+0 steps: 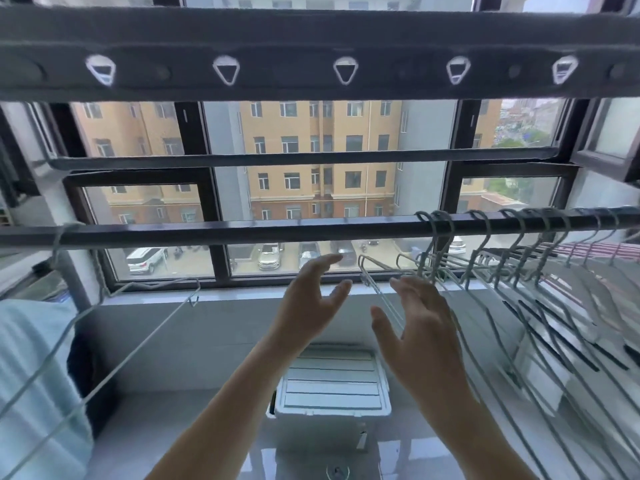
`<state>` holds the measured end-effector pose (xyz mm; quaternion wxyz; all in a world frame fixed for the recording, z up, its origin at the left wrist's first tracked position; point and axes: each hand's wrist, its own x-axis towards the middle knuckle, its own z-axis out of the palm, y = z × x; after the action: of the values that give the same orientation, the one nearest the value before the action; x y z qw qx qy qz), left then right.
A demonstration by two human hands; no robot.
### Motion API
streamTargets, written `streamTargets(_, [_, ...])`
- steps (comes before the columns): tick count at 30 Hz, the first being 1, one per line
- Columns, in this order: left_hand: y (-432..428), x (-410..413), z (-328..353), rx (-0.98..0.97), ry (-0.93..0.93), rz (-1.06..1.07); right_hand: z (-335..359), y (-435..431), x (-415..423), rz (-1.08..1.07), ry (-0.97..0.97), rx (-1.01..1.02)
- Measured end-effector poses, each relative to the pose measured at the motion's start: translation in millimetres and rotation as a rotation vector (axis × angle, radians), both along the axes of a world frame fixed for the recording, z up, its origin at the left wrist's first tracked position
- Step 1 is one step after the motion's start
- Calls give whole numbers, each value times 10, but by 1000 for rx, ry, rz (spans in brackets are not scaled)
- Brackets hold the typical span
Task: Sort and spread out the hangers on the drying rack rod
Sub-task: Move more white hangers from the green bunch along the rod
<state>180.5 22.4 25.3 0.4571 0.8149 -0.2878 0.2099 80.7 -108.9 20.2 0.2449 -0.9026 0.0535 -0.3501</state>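
Note:
A dark drying rack rod (242, 230) runs across the view in front of the window. Several grey wire hangers (512, 271) hang bunched on its right part. One single hanger (114, 337) hangs alone at the rod's far left. My left hand (311, 303) is raised below the rod's middle, fingers spread, holding nothing. My right hand (419, 327) is also spread, just below and left of the bunch, its fingers close to the leftmost hanger's shoulder (377, 292); I cannot tell if they touch it.
A broad rack bar with triangular holes (343, 71) hangs overhead, and a thinner rod (294, 157) lies behind. Light blue cloth (31, 368) hangs at the left. A white slatted box (332, 382) stands on the floor below the window sill (242, 294).

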Motion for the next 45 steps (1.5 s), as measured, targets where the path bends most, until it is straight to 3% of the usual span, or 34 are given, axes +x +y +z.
streamTargets(4, [639, -84, 139, -87, -13, 261, -55, 338, 114, 130, 41, 39])
streamTargets(6, [1069, -145, 126, -120, -114, 462, -109, 538, 168, 195, 58, 43])
streamTargets(9, [1713, -208, 63, 15, -289, 836, -173, 759, 209, 270, 63, 83])
streamTargets(11, [2129, -268, 25, 185, -243, 1068, -187, 929, 230, 334, 64, 91])
streamTargets(13, [2373, -368, 16, 237, -38, 1136, -189, 1089, 248, 392, 63, 83])
streamTargets(16, [2476, -415, -72, 220, 148, 1086, -196, 1260, 255, 437, 50, 60])
streamTargets(27, [2506, -155, 78, 155, -117, 998, -295, 1254, 180, 408, 66, -18])
streamTargets(33, [2451, 196, 154, 269, -73, 924, -321, 1242, 157, 405, 86, -21])
streamTargets(45, [2387, 65, -450, 282, 104, 346, -494, 1174, 443, 347, 201, -12])
